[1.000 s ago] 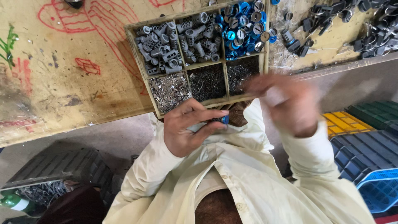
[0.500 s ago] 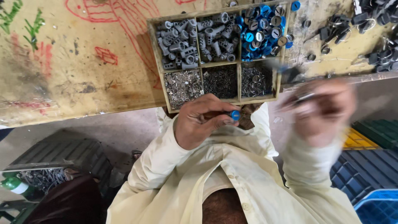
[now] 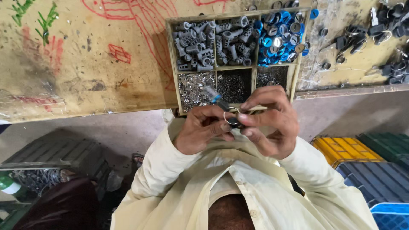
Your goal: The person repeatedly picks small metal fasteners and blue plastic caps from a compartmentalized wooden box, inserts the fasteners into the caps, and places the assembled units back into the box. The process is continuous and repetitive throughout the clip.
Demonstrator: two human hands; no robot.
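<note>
My left hand (image 3: 202, 130) holds a small grey cylinder part with a blue tip (image 3: 213, 96) that points up toward the tray. My right hand (image 3: 270, 121) meets it from the right, fingertips pinching a thin metal ring (image 3: 231, 117) against a dark piece between both hands. Both hands hover just in front of a wooden compartment tray (image 3: 255, 70) on the workbench. The tray's upper cells hold grey cylinders (image 3: 200, 44) and blue caps (image 3: 279, 36); the lower cells hold small metal bits (image 3: 194, 87).
The worn wooden bench (image 3: 85, 64) carries red and green scribbles. Dark keys on rings (image 3: 375, 36) lie at the right. Plastic crates in yellow (image 3: 345, 149), green, dark grey and blue stand at the lower right; a dark crate (image 3: 55, 153) stands at the left.
My right hand came back from the bench at the right and joined the left hand at the part. The left hand kept hold of the blue-tipped cylinder.
</note>
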